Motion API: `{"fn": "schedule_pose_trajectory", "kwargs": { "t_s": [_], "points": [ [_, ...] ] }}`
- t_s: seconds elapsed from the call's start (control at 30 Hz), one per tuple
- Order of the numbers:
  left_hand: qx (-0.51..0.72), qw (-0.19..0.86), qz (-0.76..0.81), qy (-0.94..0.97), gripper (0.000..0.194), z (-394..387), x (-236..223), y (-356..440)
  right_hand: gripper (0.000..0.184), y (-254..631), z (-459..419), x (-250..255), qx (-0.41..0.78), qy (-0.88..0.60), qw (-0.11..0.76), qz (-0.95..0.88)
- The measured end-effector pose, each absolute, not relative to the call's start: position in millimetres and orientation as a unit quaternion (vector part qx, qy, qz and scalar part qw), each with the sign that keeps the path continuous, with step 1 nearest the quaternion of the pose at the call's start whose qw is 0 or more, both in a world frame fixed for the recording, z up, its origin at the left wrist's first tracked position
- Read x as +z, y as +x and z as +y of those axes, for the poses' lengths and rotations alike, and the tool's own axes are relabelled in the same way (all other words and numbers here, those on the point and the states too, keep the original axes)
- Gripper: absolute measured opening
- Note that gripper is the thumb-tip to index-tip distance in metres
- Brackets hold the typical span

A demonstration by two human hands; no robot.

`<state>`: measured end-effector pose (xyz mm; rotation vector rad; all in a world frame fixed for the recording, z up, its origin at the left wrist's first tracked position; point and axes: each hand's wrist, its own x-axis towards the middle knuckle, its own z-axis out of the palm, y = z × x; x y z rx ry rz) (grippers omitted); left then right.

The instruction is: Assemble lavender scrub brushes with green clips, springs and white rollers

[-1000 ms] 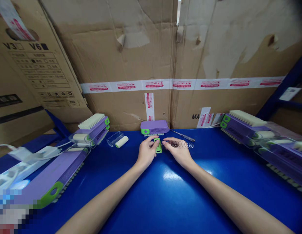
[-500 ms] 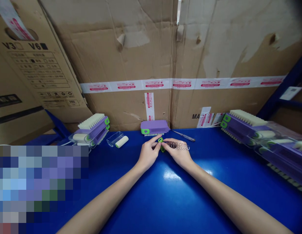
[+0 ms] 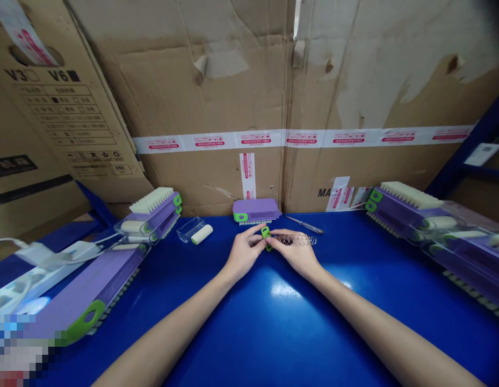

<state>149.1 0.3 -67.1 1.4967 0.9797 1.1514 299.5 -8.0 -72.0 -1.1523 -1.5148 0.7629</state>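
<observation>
My left hand (image 3: 244, 250) and my right hand (image 3: 294, 251) meet over the middle of the blue table. Their fingertips pinch a small green plastic piece (image 3: 266, 232) with an opening in it. A metal coil spring (image 3: 306, 239) stretches rightward from the piece, across the fingers of my right hand; how it joins the piece is hidden. Just beyond my hands lies a purple brush (image 3: 255, 206) with green end and bristles down. Right of it is a screwdriver (image 3: 305, 223). To the left lie a white roller (image 3: 202, 234) and a clear plastic cover (image 3: 188, 228).
Stacked purple brushes (image 3: 410, 213) stand at the right and more (image 3: 163, 212) at the back left. A long purple brush (image 3: 92, 285) lies at front left beside a white power strip (image 3: 59, 260). Cardboard (image 3: 217, 97) walls off the back.
Both hands keep their pinch on the green piece, with only slight finger movement. The spring's free end has shifted slightly right.
</observation>
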Motion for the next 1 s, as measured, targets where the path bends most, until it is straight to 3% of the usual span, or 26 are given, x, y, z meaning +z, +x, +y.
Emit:
{"fn": "schedule_pose_trajectory", "kwargs": {
  "t_s": [0.33, 1.0],
  "points": [
    [0.496, 0.477, 0.418, 0.593, 0.054, 0.9, -68.1, 149.0, 0.025, 300.7, -10.7, -74.4, 0.292, -0.481, 0.469, -0.68],
    [0.467, 0.496, 0.407, 0.609, 0.062, -0.3, -63.1, 144.9, 0.026, 299.4, -11.7, -70.2, 0.369, -0.482, 0.482, -0.632]
  ]
}}
